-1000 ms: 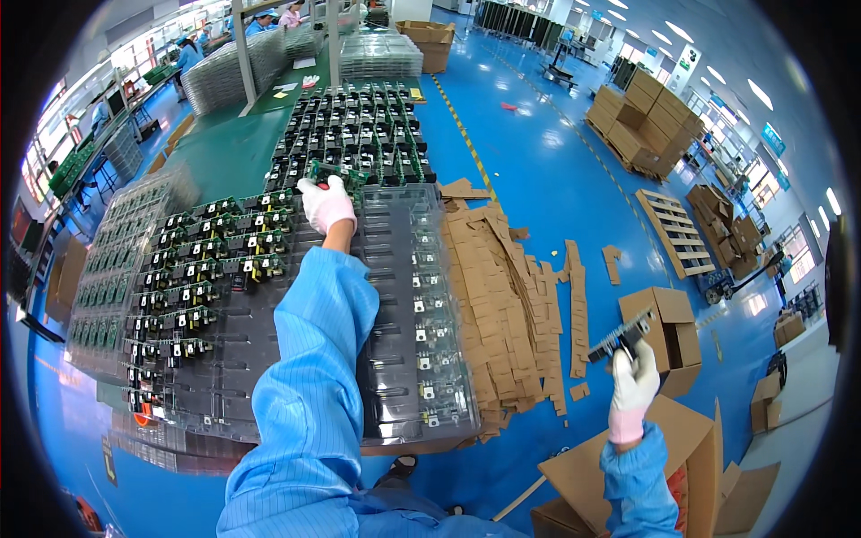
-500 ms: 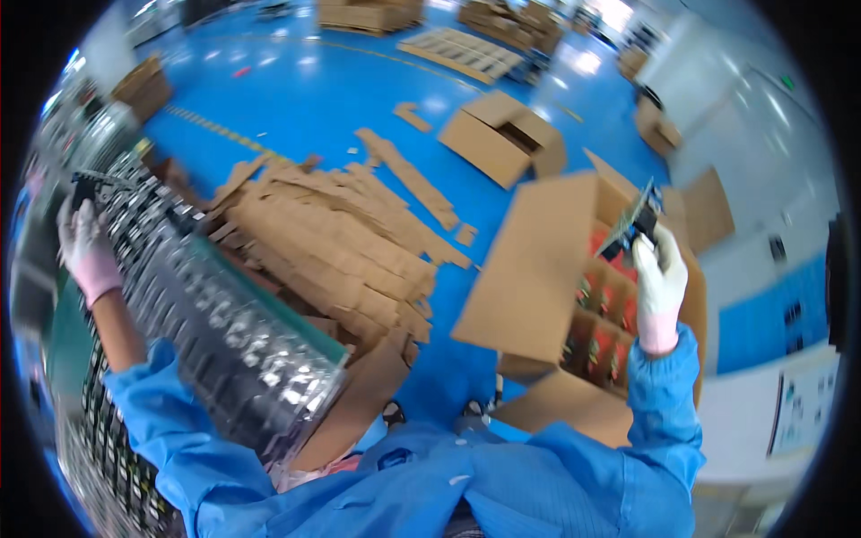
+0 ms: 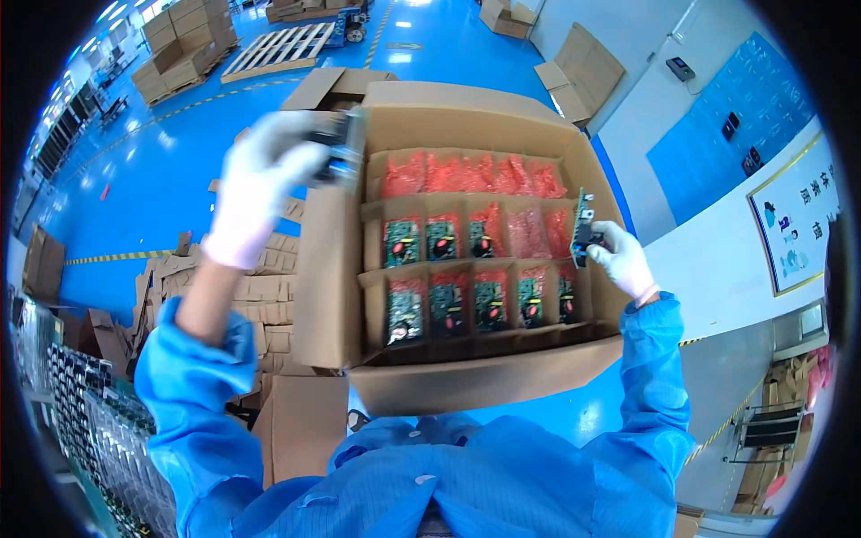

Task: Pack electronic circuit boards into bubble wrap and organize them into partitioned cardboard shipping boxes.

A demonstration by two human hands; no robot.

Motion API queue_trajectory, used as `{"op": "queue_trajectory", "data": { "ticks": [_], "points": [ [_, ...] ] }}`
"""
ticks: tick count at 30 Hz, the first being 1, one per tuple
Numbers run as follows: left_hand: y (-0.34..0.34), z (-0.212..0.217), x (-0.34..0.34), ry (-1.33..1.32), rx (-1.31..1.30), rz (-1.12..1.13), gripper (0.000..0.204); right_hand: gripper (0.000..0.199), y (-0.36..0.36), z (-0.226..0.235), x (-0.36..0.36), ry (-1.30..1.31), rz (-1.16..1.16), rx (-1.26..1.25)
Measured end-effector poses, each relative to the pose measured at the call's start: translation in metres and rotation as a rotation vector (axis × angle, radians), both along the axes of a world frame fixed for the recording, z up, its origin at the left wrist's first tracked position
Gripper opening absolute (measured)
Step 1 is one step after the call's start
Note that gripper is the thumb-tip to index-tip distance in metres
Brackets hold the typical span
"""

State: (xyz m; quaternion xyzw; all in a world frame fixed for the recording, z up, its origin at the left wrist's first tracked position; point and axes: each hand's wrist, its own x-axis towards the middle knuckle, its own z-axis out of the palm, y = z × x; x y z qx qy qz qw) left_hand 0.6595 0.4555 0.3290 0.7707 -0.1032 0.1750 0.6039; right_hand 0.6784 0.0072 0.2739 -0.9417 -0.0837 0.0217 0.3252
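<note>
A large cardboard box (image 3: 466, 386) stands in front of me, split into cells by cardboard dividers. Green circuit boards with red wrapping fill the near row and part of the middle row; the far row shows red bubble wrap (image 3: 466, 172). My gloved left hand (image 3: 256, 184), smeared by motion, is closed on a dark circuit board (image 3: 339, 148) over the box's left flap. At the right end of the middle row, my gloved right hand (image 3: 623, 260) pinches a green circuit board (image 3: 582, 229) by its edge, held upright near the inner wall.
Flattened cardboard (image 3: 269, 314) lies on the blue floor to the left. Clear trays of boards (image 3: 108, 439) stand at the lower left. A wooden pallet (image 3: 278, 52) and stacked boxes (image 3: 190, 40) are farther back. A white wall with a framed poster (image 3: 794, 215) runs along the right.
My view has turned right toward the box. My left hand has come from the board trays to the box's left side with a board. The right hand still holds its board.
</note>
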Motion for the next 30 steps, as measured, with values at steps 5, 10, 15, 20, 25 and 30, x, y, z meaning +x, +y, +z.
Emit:
{"op": "queue_trajectory", "data": {
  "ticks": [5,10,15,20,25,30],
  "points": [
    [-0.162,-0.068,0.082,-0.292,0.443,-0.257,0.027,0.038,-0.07,-0.055,0.064,0.051,0.068,-0.024],
    [-0.262,-0.148,0.137,-0.321,0.81,-0.389,0.024,0.039,-0.097,-0.09,0.116,0.154,0.117,-0.008],
    [-0.31,-0.187,0.152,-0.252,1.091,-0.417,0.021,0.037,-0.109,-0.129,0.141,0.115,0.219,-0.092],
    [-0.325,-0.214,0.157,-0.137,1.197,-0.426,0.018,0.032,-0.091,-0.14,0.15,0.145,0.229,-0.506],
    [-0.343,-0.228,0.154,0.041,1.268,-0.467,0.017,0.027,-0.073,-0.155,0.156,0.227,0.309,-0.764],
    [-0.34,-0.25,0.158,0.06,1.222,-0.477,0.016,0.025,-0.073,-0.176,0.165,0.288,0.36,-0.804]
  ]
}}
